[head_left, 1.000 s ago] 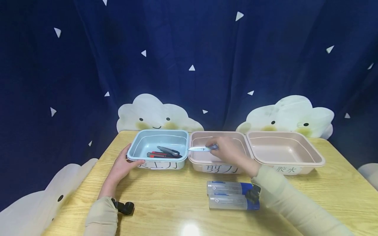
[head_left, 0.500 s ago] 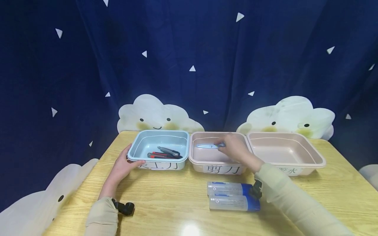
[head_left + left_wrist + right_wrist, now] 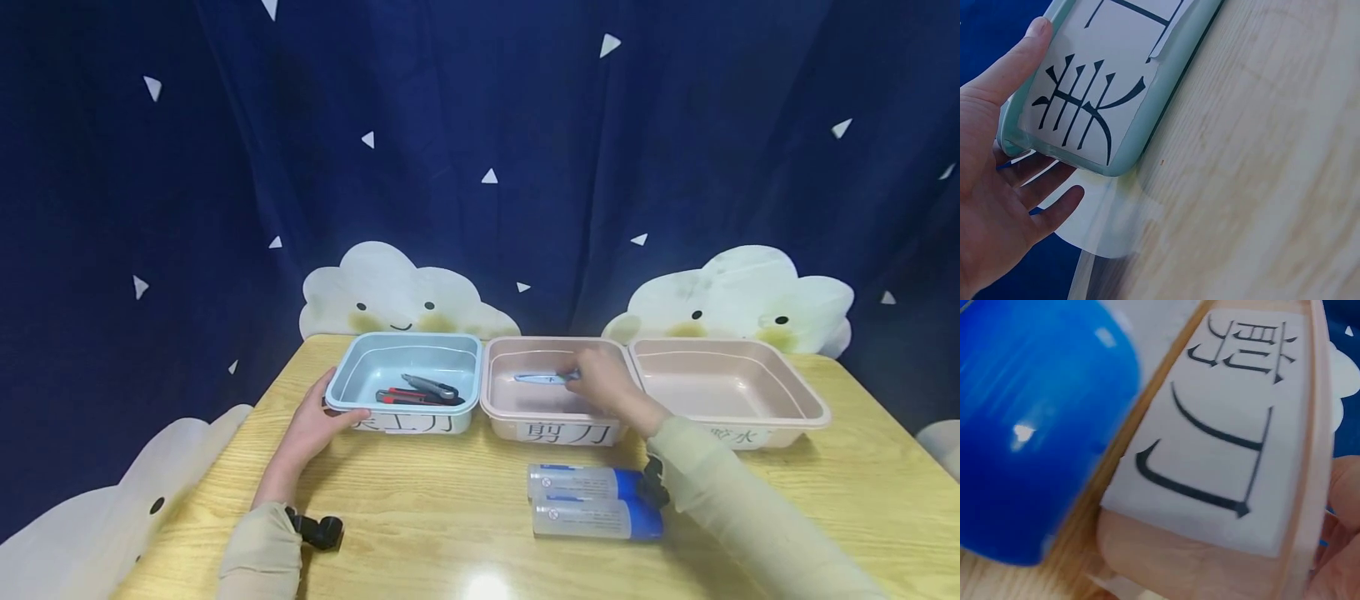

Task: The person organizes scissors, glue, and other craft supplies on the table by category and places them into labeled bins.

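Note:
My left hand [image 3: 310, 425] grips the left end of a light blue plastic box [image 3: 405, 410], its thumb over the rim and its fingers around the end, as the left wrist view shows. Inside that box lie a grey utility knife [image 3: 429, 385] and red-and-black ones [image 3: 408, 397]. With my right hand [image 3: 600, 379] I pinch a small pair of scissors [image 3: 538, 378], pale blue blades pointing left, inside the middle pink box [image 3: 498, 408]. My fingers cover its handles. In the right wrist view, the box's front wall [image 3: 1210, 537] hides most of this hand.
A second pink box [image 3: 810, 407] stands to the right, its label partly behind my right sleeve. Two clear tubes with blue caps, one nearer [image 3: 581, 517] and one farther [image 3: 570, 481], lie on the wooden table [image 3: 420, 517] below my right forearm. A dark blue curtain [image 3: 480, 100] hangs behind.
My right hand has moved right and slightly down with the scissors, whose tips have gone from the blue box's edge to well inside the middle box. The left hand stays put.

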{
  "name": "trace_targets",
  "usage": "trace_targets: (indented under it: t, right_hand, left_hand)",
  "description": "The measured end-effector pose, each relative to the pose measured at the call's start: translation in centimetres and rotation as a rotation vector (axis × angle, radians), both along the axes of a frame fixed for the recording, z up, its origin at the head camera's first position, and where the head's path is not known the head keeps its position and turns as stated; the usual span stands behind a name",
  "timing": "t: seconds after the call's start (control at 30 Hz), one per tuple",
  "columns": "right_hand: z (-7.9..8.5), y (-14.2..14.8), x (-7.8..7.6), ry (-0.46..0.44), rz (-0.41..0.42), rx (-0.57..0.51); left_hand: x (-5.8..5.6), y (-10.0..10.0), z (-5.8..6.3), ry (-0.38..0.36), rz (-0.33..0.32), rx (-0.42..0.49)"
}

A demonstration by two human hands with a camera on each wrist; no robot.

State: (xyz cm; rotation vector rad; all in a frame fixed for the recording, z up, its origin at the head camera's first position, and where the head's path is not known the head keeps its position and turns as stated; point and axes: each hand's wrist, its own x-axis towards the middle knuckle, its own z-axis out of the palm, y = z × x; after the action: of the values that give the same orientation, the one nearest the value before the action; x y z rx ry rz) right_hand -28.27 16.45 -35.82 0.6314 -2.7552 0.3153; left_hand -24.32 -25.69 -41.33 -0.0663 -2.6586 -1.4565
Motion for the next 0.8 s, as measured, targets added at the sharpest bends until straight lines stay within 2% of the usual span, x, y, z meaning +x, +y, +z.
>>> trace_targets:
  t: [0.63,0.8]
  right_hand:
    - [-1.9,0.8,-1.5,-0.186,-0.003,-0.016]
    - [-2.3,0.8,-1.9,-0.258,-0.024,-0.035]
  left_hand:
    - [0.0,0.0,0.0,0.008,-0.003,-0.006]
    - [0.0,0.0,0.0,0.007,0.000,-0.009]
